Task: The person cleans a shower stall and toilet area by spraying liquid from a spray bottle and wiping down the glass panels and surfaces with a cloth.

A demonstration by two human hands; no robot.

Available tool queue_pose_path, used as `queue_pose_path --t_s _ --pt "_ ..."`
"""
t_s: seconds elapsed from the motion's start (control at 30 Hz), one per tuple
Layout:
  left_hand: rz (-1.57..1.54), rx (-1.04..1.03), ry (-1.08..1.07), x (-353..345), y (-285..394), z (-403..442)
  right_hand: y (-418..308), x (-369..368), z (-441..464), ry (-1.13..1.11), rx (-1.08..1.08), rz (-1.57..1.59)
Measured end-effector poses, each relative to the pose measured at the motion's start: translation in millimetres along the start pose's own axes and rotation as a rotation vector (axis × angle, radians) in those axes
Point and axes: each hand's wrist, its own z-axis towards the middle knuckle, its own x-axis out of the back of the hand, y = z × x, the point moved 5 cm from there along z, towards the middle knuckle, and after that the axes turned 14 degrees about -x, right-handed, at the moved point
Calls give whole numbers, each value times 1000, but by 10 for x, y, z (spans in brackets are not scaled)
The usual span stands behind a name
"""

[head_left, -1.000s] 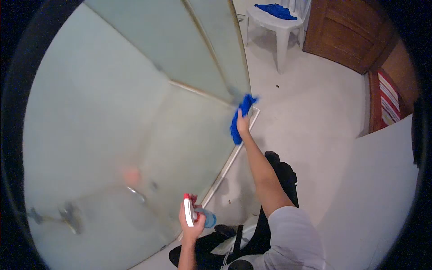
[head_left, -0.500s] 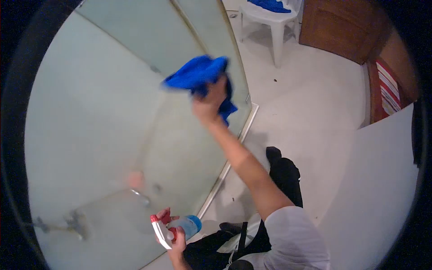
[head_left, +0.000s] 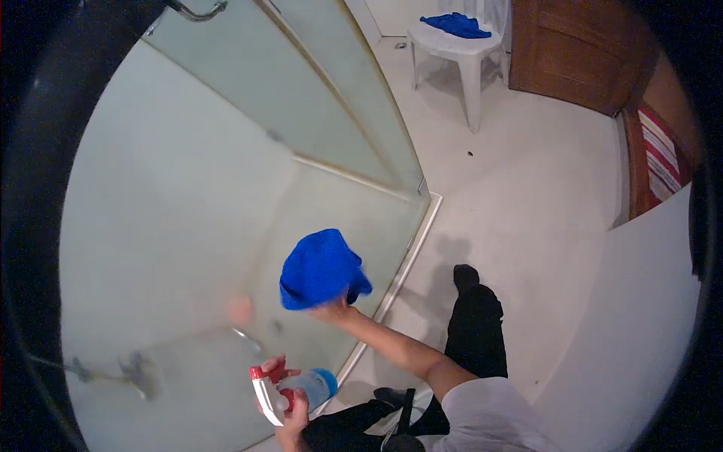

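Observation:
My right hand (head_left: 333, 311) grips a bunched blue cloth (head_left: 320, 270) against the frosted glass panel (head_left: 188, 226). The cloth hides most of those fingers. Lower down, my left hand (head_left: 297, 413) is wrapped round a spray bottle (head_left: 310, 387) with a white and red trigger head and a blue base. The bottle lies tilted on its side, with its head toward the left. It is close to the glass; whether it touches cannot be made out.
A white plastic chair (head_left: 467, 50) carries another blue cloth (head_left: 456, 25). Near it stands a brown wooden door (head_left: 565, 53). A striped mat (head_left: 659, 154) lies at the right. Behind the glass, a blurred tap (head_left: 135, 375) shows. A low white sill (head_left: 407, 264) edges the panel.
My right hand has brought the blue cloth down the glass, nearer the spray bottle. My left hand keeps its hold on the bottle. The view has shifted slightly.

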Motion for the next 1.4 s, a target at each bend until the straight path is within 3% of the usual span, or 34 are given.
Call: queue_pose_path --t_s 0.07,0.2,0.33,0.5,0.57,0.73,0.77,0.83,0.93,0.97,1.0,1.07,1.17,1.23,1.27,1.33,1.4 --pt "3 51 -19 46 12 -39 -207 66 691 89 61 17" --pt "-60 -64 33 37 659 200 -219 55 3023 260 167 -68" --pt "-24 -88 13 37 648 234 284 22 4421 287 34 -164" --pt "29 -83 24 29 559 208 764 458 3293 283 -200 338" --pt "-30 -86 18 -31 653 283 1415 362 2483 336 -249 264" --pt "-112 -131 -35 -42 832 397 3020 -30 570 269 -938 102" --pt "-102 -136 -32 -26 871 419 2795 88 547 183 -1125 -17" --pt "-66 -73 -79 -42 951 436 2858 106 667 128 -1284 13" --pt "-119 -46 22 -87 876 351 2468 118 1114 209 -850 108" --pt "-142 -61 61 -66 844 335 1928 156 1348 314 -637 233" --pt "-86 -25 -20 -31 768 313 1453 162 1578 92 -631 247" --pt "-60 -57 -45 8 741 351 184 29 1786 -33 -541 533" --pt "-100 -72 23 -46 672 225 -1482 -34 1552 11 237 301" --pt "-86 -46 84 42 690 176 -1908 -139 1303 -235 289 106" --pt "-16 41 63 177 474 6 -1821 -178 1231 -234 282 102" --pt "-35 -3 109 289 501 -17 -1304 -373 1000 -81 237 -29" --pt "-59 -48 170 389 564 -46 -493 -415 879 101 56 61"
